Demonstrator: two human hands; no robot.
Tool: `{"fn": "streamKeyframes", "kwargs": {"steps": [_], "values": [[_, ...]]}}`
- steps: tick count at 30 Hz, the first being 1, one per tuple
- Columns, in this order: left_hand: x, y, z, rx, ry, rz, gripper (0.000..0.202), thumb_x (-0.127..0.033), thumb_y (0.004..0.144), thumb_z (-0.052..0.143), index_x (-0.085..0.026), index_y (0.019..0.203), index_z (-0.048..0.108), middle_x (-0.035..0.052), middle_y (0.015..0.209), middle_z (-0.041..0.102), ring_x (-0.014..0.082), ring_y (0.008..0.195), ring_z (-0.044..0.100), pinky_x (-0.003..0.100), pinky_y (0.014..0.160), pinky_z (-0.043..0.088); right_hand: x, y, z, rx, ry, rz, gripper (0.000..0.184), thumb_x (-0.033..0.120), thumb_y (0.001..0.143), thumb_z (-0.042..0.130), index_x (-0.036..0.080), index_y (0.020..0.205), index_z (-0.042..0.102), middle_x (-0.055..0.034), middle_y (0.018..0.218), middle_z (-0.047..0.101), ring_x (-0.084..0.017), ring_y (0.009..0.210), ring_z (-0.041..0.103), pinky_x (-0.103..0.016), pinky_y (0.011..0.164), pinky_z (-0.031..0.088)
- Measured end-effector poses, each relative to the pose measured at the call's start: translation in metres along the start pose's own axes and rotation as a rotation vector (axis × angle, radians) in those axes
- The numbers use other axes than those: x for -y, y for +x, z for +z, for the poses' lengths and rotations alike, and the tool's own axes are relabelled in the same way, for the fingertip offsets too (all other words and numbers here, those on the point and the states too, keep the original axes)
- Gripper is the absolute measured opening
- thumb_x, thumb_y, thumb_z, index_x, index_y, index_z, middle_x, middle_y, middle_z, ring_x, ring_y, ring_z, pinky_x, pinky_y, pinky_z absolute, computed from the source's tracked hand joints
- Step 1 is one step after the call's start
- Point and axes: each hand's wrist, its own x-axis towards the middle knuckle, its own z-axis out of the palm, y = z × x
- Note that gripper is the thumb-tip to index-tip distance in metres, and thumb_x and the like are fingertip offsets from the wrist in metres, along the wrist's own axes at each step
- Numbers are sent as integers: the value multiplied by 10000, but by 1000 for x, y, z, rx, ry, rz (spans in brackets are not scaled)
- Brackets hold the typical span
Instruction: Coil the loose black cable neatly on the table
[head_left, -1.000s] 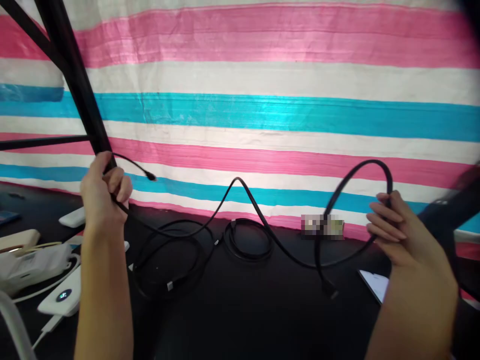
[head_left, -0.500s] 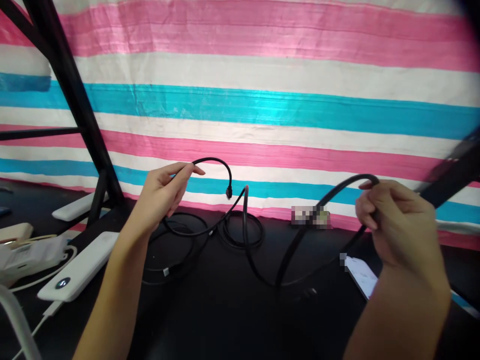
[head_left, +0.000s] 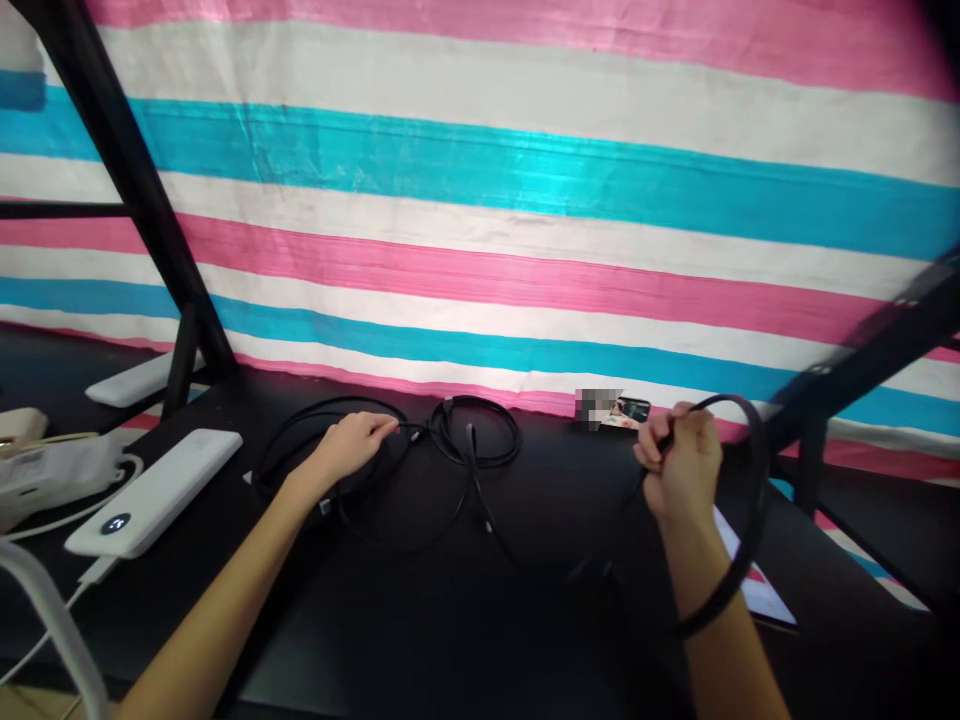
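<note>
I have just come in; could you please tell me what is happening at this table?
A person is handling black cable with both hands. The right hand grips it, with a loop hanging across the forearm. The left hand pinches cable above loose loops on the black table. A coiled cable lies between the hands, and a white power bank rests at the left.

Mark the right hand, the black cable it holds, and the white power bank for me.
Right hand [head_left: 684, 465]: head view, hand's middle.
Black cable [head_left: 763, 480]: head view, loop by the wrist.
White power bank [head_left: 161, 488]: head view, upper face.
</note>
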Motion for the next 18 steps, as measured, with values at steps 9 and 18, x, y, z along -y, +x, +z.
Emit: {"fn": "streamKeyframes", "kwargs": {"steps": [9, 18], "values": [[9, -13, -5, 19, -18, -57, 352, -407, 871, 337, -223, 851, 636, 12, 664, 630, 173, 633, 593, 249, 599, 410, -7, -9, -13, 201, 2, 106, 399, 469, 746, 768, 188, 698, 488, 74, 594, 401, -30, 336, 274, -114, 290, 200], [-35, -23, 31, 29, -821, 44, 281, -440, 884, 412, -186, 827, 518, -96, 466, 343, 56, 323, 347, 177, 364, 244, -31, -59, 46, 786, -363, 37, 261, 392, 930, 536, 187, 785, 605, -73, 1039, 576, -162, 725, 591, -269, 606, 492]]}}
